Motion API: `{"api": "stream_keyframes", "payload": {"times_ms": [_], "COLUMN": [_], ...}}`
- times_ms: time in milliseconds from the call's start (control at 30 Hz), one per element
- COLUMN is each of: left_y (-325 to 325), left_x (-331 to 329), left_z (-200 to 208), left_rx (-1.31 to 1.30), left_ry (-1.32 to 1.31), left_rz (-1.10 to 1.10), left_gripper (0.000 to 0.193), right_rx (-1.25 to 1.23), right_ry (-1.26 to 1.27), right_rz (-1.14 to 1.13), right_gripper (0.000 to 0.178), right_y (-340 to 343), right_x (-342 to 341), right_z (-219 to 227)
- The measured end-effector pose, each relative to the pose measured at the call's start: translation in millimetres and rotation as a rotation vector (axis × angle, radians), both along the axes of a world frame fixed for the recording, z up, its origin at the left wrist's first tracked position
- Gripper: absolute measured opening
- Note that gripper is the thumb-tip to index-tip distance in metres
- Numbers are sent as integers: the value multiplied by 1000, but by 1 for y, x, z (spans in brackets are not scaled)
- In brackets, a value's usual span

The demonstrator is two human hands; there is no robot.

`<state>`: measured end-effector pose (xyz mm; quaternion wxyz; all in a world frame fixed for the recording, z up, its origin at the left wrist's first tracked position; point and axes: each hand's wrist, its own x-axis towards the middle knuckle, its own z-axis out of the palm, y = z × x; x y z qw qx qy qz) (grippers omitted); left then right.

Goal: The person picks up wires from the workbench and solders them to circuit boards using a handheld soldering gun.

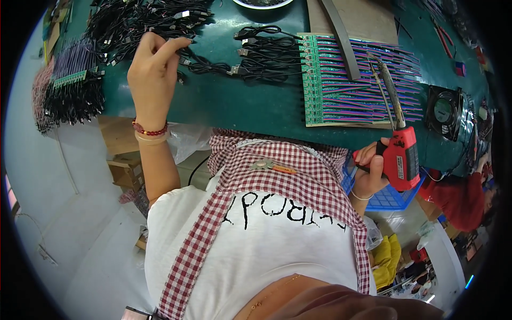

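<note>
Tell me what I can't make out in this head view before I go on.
- Left hand: fingertips curl over the black cables; whether one is pinched is hidden.
- Soldering gun in the right hand: whether its tip touches the green circuit board strip cannot be told.
- White dish: cut off by the top edge.
- Board solder points: too small.

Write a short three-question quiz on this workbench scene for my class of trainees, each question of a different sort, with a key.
1. True or false: the right hand holds a red soldering gun.
2. The left hand pinches: A) black cables B) the small black fan C) the blue basket
3. Fill in: the row of green circuit boards lies on a ____ tabletop.

Key: 1 true; 2 A; 3 green.
</note>
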<state>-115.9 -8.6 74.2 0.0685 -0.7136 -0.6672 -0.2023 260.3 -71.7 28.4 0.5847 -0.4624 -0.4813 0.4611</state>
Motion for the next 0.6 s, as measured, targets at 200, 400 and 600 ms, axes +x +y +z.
{"api": "stream_keyframes", "payload": {"times_ms": [200, 400, 600], "left_y": [7, 1, -7], "left_x": [29, 102, 141], "left_z": [-10, -35, -15], "left_rx": [25, -469, -650], "left_ry": [-534, -1689, -1266], "left_rz": [-259, -480, -415], "left_gripper": [30, 9, 21], "right_rx": [-8, -185, -163], "right_ry": [66, 257, -25], "right_rz": [18, 60, 121], "right_gripper": [37, 36, 38], "right_y": [0, 14, 53], "right_x": [-8, -42, -73], "right_z": [7, 36, 47]}}
